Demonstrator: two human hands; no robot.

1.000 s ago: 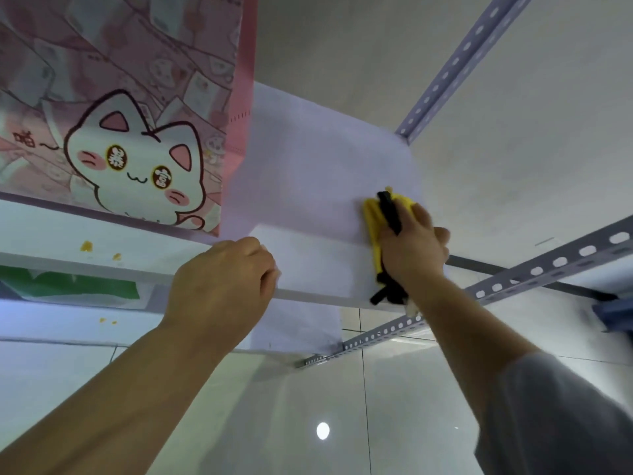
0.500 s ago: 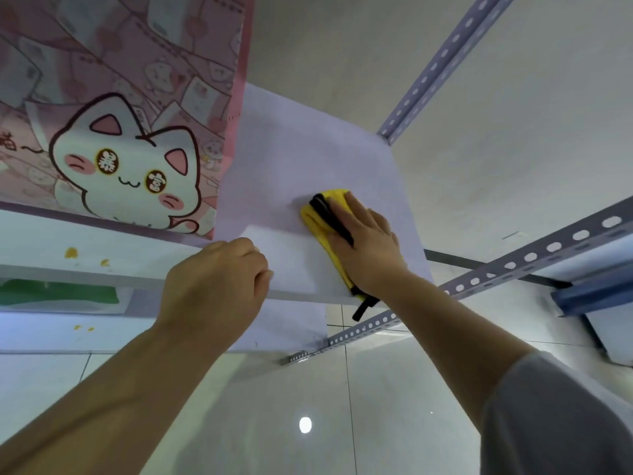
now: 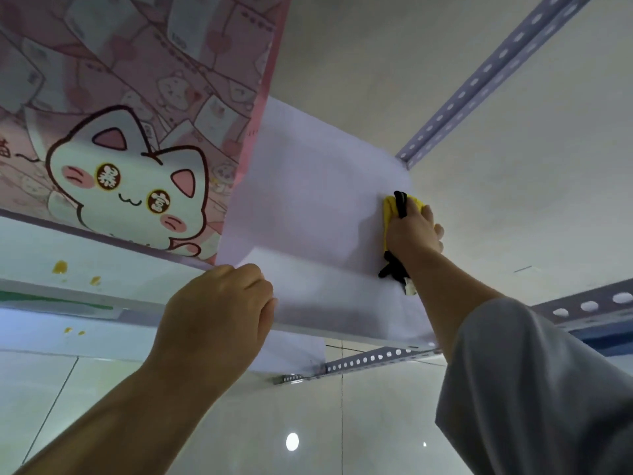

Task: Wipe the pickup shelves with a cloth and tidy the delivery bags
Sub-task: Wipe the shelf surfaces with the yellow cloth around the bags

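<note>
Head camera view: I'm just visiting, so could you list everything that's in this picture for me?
bag: one, pink with a white cat, on the shelf, upper left
shelf: one, pale lilac, centre
cloth: one, yellow with a black strap, on the shelf under the right hand
rails: three, grey with holes, upper right, right edge and below the shelf
specks: several, yellow, below the bag, left
floor: one, pale tiles, bottom
sleeve: one, grey, lower right
left hand: one, fingers curled, at the shelf's front edge
right hand: one, presses the cloth on the shelf
</note>
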